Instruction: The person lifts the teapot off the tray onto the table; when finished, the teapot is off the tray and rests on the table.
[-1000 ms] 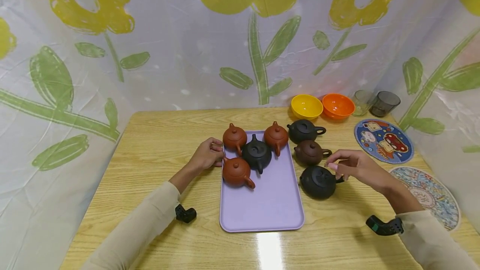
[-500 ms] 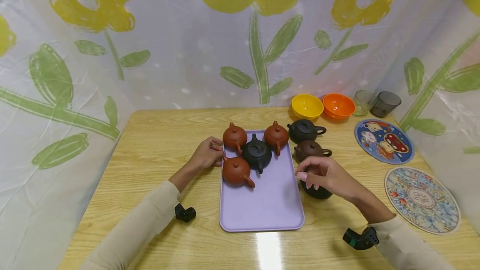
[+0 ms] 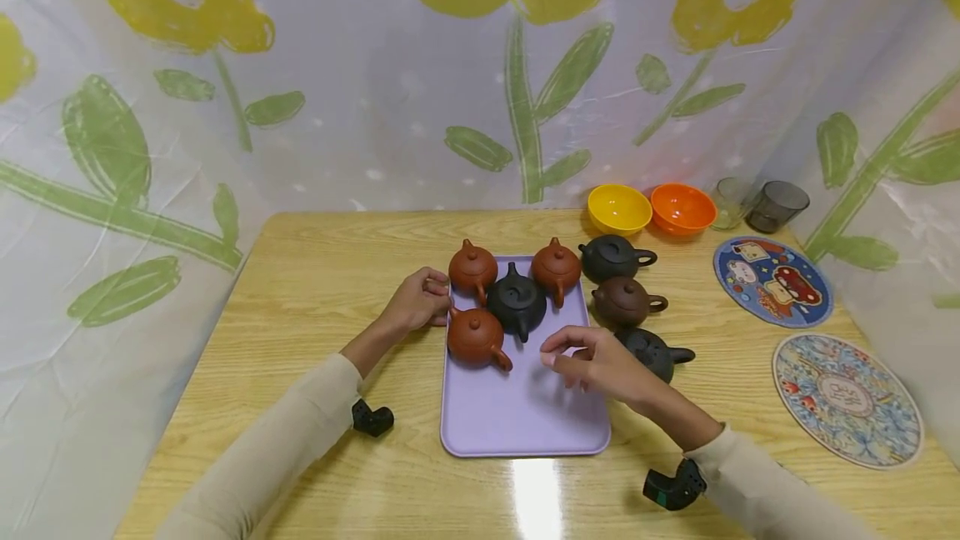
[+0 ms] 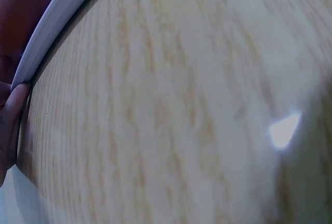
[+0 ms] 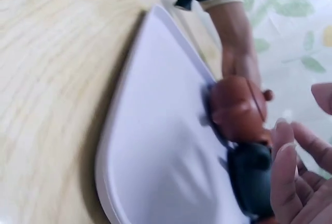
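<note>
A lilac tray (image 3: 525, 419) lies mid-table and carries three red-brown teapots (image 3: 472, 269) (image 3: 556, 269) (image 3: 476, 337) and a black teapot (image 3: 516, 304). My left hand (image 3: 429, 300) is at the tray's left rim, fingers curled on its edge; the left wrist view shows a fingertip (image 4: 13, 115) against the rim (image 4: 57, 22). My right hand (image 3: 561, 354) hovers over the tray's bare middle, fingers loosely bent, holding nothing. The right wrist view shows its fingers (image 5: 288, 167) near the black teapot (image 5: 251, 177) and a red-brown teapot (image 5: 238, 107). Just right of this hand, off the tray, sits another black teapot (image 3: 654, 351).
A brown teapot (image 3: 626, 302) and a black one (image 3: 613, 257) stand right of the tray. Yellow (image 3: 618, 208) and orange (image 3: 682, 208) bowls and two glasses (image 3: 776, 205) line the back right. Two round mats (image 3: 772, 280) (image 3: 846, 398) lie at the right. A flowered curtain surrounds the table.
My right hand left the black teapot beside the tray and moved left over the tray. The left hand stayed at the tray's rim.
</note>
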A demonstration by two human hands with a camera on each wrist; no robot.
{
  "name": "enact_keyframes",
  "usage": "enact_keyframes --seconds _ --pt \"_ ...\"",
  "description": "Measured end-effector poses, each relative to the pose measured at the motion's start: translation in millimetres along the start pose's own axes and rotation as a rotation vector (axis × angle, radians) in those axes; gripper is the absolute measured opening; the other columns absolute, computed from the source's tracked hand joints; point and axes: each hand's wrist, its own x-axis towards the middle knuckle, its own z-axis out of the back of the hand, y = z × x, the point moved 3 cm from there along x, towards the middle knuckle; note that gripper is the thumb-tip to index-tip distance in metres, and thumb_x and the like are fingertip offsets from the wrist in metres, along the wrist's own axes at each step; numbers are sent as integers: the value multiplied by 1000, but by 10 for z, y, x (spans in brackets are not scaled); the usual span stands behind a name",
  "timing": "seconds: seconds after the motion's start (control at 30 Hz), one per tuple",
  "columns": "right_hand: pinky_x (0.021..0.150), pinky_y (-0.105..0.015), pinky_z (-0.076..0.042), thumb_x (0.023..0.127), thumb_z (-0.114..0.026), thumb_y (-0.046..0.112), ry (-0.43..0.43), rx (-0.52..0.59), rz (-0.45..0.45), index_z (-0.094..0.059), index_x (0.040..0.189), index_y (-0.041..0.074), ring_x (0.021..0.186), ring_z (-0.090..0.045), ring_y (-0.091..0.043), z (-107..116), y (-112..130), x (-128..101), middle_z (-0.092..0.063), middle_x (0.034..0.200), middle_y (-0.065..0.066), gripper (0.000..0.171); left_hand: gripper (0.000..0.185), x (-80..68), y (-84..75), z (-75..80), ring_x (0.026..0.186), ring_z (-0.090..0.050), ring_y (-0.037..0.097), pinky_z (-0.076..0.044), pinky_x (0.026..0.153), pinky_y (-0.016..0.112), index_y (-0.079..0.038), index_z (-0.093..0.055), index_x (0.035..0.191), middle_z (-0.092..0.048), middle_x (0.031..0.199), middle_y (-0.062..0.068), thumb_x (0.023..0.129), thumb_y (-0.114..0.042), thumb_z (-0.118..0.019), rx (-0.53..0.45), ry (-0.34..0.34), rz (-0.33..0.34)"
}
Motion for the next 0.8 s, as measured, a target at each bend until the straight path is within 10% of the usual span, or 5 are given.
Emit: enact_keyframes --seconds 0.8 --pt "48 -24 -44 96 -68 29 81 10 -108 -68 121 5 63 -63 -15 -487 -127 406 -71 101 -12 35 43 30 46 21 83 -63 17 -65 69 33 5 -48 133 -54 116 19 92 1 -61 -15 10 12"
